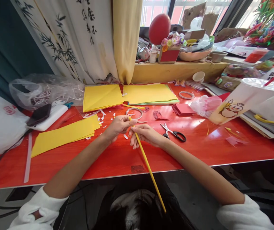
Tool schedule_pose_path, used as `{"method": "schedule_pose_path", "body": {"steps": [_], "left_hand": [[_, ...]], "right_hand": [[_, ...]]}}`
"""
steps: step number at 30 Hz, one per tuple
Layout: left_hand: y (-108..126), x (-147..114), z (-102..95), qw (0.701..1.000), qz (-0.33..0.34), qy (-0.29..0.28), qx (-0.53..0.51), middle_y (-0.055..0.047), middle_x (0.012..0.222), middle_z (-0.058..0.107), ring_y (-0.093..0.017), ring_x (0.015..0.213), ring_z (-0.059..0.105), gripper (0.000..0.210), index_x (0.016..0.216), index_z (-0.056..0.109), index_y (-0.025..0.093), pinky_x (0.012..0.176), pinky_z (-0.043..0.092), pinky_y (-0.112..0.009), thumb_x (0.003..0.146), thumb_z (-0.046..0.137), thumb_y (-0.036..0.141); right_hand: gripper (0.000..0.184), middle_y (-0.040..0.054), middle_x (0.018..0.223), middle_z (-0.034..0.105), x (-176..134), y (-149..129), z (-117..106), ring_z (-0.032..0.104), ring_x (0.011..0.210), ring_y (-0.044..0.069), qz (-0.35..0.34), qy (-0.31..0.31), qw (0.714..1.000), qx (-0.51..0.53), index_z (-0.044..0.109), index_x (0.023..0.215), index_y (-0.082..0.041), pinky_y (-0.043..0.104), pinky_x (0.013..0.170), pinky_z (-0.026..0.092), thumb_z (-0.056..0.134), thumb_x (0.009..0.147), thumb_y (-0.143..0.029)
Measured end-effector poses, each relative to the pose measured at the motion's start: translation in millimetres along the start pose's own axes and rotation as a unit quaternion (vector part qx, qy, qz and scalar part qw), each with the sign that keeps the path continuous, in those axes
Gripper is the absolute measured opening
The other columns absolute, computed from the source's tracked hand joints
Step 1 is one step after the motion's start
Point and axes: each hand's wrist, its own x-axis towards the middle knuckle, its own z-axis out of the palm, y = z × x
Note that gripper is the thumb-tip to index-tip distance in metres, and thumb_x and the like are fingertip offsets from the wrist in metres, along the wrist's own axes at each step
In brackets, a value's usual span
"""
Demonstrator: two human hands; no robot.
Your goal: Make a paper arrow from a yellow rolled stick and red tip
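Note:
A thin yellow paper stick (148, 166) slants from my hands down past the table's front edge. My left hand (119, 127) pinches its upper end between thumb and fingers. Just below, my right hand (144, 134) has its thumb and index finger closed on the same stick, with its other fingers loosely curled. Behind my hands lies a roll of double-sided tape (134, 109). Black-handled scissors (172, 132) rest with blades apart, right of my right hand. A fanned pile of yellow paper strips (64, 134) is left of my left hand.
Stacks of yellow paper (103, 96) lie along the back of the red table (199, 150). Red paper squares (183, 109), a second tape roll (186, 95) and a tall drink cup (235, 102) are on the right. At left sit a power bank (53, 117) and a phone (40, 114).

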Motion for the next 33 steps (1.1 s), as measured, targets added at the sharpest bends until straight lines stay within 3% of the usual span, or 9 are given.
{"method": "schedule_pose_path", "body": {"steps": [7, 12, 17, 23, 29, 33], "left_hand": [[2.8, -0.4, -0.9, 0.998, -0.023, -0.046, 0.039, 0.003, 0.043, 0.05, -0.003, 0.036, 0.034, 0.036, 0.06, 0.046, 0.015, 0.039, 0.018, -0.018, 0.069, 0.068, 0.043], [3.5, -1.2, -0.2, 1.0, -0.004, -0.004, 0.03, 0.006, 0.04, 0.042, -0.003, 0.037, 0.031, 0.036, 0.06, 0.045, 0.016, 0.039, 0.016, -0.018, 0.07, 0.068, 0.042], [4.2, -1.6, -1.2, 0.998, -0.018, -0.032, 0.058, 0.004, 0.044, 0.047, -0.003, 0.039, 0.031, 0.034, 0.061, 0.048, 0.015, 0.039, 0.019, -0.018, 0.069, 0.068, 0.042], [3.2, -2.9, 2.1, 0.997, 0.02, 0.014, 0.071, 0.006, 0.041, 0.046, -0.002, 0.039, 0.032, 0.036, 0.06, 0.045, 0.015, 0.04, 0.022, -0.017, 0.071, 0.066, 0.042], [6.7, -2.7, 1.5, 0.992, -0.005, -0.022, 0.127, 0.006, 0.045, 0.048, -0.003, 0.041, 0.037, 0.035, 0.061, 0.046, 0.015, 0.041, 0.023, -0.017, 0.069, 0.067, 0.04], [8.2, -3.9, 2.1, 0.988, 0.028, 0.009, 0.153, 0.006, 0.044, 0.047, -0.004, 0.043, 0.038, 0.033, 0.063, 0.045, 0.015, 0.043, 0.027, -0.017, 0.071, 0.066, 0.038]], "right_hand": [[0.029, 0.0071, 0.069, 0.069, -1.6, -1.1, -0.2, 0.066, 0.056, 0.013, -0.013, -0.004, 1.0, -0.018, 0.058, 0.084, -0.011, 0.024, 0.055, 0.053, 0.054, 0.085, -0.039], [0.024, 0.0069, 0.071, 0.07, -2.2, -3.7, 1.7, 0.067, 0.059, 0.014, -0.018, -0.009, 0.999, -0.026, 0.058, 0.086, -0.011, 0.022, 0.055, 0.053, 0.055, 0.085, -0.034], [0.023, 0.0072, 0.069, 0.07, -2.0, -4.2, 1.0, 0.068, 0.059, 0.015, -0.026, 0.002, 0.999, -0.021, 0.058, 0.085, -0.011, 0.023, 0.055, 0.053, 0.055, 0.085, -0.034], [0.024, 0.0076, 0.071, 0.07, -1.4, -3.9, 0.2, 0.069, 0.061, 0.015, -0.013, -0.002, 1.0, -0.009, 0.058, 0.087, -0.01, 0.023, 0.056, 0.053, 0.055, 0.085, -0.034], [0.021, 0.0084, 0.072, 0.071, -2.1, -1.3, -1.4, 0.069, 0.063, 0.016, -0.01, -0.017, 1.0, 0.009, 0.056, 0.088, -0.01, 0.024, 0.058, 0.054, 0.055, 0.085, -0.031], [0.021, 0.0085, 0.073, 0.071, -2.2, -1.1, -0.4, 0.069, 0.063, 0.016, -0.005, -0.017, 1.0, 0.013, 0.056, 0.089, -0.01, 0.024, 0.058, 0.054, 0.056, 0.085, -0.031]]}}
